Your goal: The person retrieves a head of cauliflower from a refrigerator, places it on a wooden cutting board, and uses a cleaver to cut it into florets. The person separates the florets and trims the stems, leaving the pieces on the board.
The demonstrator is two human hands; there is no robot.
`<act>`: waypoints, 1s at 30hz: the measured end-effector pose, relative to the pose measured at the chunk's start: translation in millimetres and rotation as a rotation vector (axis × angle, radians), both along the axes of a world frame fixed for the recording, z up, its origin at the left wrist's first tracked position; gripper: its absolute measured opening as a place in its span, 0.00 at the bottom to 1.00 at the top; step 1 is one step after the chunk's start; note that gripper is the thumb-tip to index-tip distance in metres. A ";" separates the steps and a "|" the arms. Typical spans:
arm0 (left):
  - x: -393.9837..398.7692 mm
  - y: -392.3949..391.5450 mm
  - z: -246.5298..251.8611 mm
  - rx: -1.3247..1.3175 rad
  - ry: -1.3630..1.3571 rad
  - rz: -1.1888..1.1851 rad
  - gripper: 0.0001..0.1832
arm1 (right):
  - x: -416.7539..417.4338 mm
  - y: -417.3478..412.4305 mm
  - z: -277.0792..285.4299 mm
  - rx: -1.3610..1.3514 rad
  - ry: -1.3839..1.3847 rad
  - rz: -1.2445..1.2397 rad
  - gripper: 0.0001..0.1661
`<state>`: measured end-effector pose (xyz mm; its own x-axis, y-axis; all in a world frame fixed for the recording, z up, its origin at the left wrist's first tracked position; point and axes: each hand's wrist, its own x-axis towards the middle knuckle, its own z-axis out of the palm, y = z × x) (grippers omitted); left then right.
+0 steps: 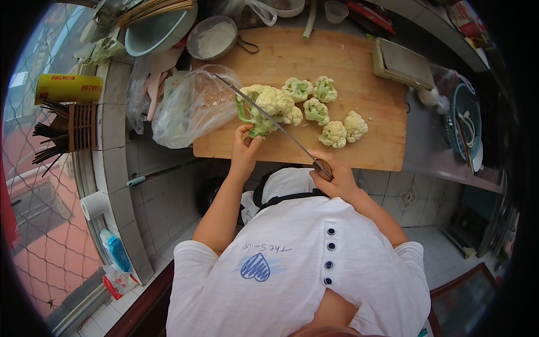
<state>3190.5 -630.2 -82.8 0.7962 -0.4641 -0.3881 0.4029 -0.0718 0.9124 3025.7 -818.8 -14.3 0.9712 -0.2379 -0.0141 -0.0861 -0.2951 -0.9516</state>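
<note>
On a wooden cutting board (362, 151) lies a large piece of cauliflower (269, 101), its green stem end towards me. My left hand (247, 145) pinches that stem end between thumb and fingers. In my right hand (334, 175) is the wooden handle of a kitchen knife (280, 125). Its blade, seen nearly edge-on, reaches up and left across the cauliflower; whether it touches cannot be told. Several cut cauliflower florets (316, 111) lie to the right of the large piece, two of them (334, 134) side by side nearer the board's front edge.
Left of the cauliflower, a clear plastic bag (181, 122) overlaps the board. Behind stand a bowl of white powder (212, 38) and a pale blue basin (158, 33). A lidded box (404, 63) sits at the board's back right corner, with a blue basket (465, 122) farther right.
</note>
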 end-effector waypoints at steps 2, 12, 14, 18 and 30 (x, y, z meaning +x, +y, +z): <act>-0.2 -10.2 9.7 0.004 -0.065 0.033 0.21 | 1.4 2.9 -2.2 -0.073 -0.010 0.017 0.28; -6.6 -9.1 -11.8 0.087 -0.129 0.072 0.23 | 13.1 7.0 -7.6 -0.138 0.186 0.053 0.28; -6.9 -11.3 -9.6 0.031 -0.117 0.088 0.23 | 17.0 6.6 -5.3 -0.118 0.188 0.052 0.27; -6.8 -8.4 -8.6 0.088 -0.191 0.084 0.23 | 23.6 5.3 -2.1 -0.157 0.126 0.090 0.26; -11.9 -0.2 -28.5 0.113 -0.186 0.138 0.22 | 33.4 5.6 -8.6 -0.281 0.199 0.197 0.28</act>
